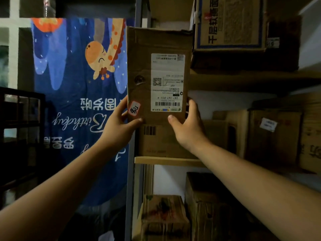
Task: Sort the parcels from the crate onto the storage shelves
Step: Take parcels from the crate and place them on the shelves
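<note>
While pinched only at the lower end, fingers (192, 104) curled round both sides and thumbs (171, 118) flat on the front, left hand (119, 126) opposing right hand (188, 131), judged top-heavy and liable to tip forward. Found parcel (140, 54) upright at left end of shelf (166, 160), above box (159, 143); cannot tell whether resting on it. Likely to foul upper board (243, 79) if pushed in upright. Noted cartons (272, 136) close on right, post (130, 197) on left, banner (73, 101) beyond.

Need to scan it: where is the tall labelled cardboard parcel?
Head view, centre: the tall brown cardboard parcel is upright in the left hand and right hand, above a barcoded box on the shelf.
</note>
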The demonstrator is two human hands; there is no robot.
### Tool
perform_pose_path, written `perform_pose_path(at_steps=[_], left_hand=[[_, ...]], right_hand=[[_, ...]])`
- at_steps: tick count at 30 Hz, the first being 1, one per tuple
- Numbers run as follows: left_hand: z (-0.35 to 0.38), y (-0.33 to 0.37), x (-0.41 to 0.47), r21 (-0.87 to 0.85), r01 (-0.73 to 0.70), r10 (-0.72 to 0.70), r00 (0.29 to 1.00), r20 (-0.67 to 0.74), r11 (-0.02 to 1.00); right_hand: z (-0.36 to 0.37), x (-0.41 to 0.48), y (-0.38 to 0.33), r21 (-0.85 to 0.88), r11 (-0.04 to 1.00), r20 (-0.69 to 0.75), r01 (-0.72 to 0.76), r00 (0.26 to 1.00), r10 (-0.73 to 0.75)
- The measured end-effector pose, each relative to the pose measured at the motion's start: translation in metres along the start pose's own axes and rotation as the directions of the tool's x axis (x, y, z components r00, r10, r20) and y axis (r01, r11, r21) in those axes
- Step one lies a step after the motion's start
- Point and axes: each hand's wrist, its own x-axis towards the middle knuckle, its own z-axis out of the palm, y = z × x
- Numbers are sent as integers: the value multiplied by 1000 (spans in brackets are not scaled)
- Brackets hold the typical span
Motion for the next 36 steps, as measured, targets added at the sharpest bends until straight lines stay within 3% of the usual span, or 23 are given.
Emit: perform_pose_path(at_steps=[7,19,23,27,32,36], left_hand=[[-15,-30,-43,-10,98,-98,995,-2,995],[-26,-50,-65,-7,172,-172,985,12,985],[-28,-47,-57,-3,152,-152,988,20,988],[-25,-31,-33,24,88,-86,994,-74,996],[-16,5,22,24,-8,11,993,-121,1000],[-14,24,71,23,-51,53,996,-73,998]], right_hand=[[21,-45,20,71,992,33,-107,994,105],[35,-71,30,11,981,83,-195,978,194],[35,-66,27,39,982,85,-183,980,179],[31,-46,16,133,978,93,-158,985,147],[27,11,-10,50,999,-7,-5,1000,5],[23,62,-35,63,996,-74,60,996,-55]])
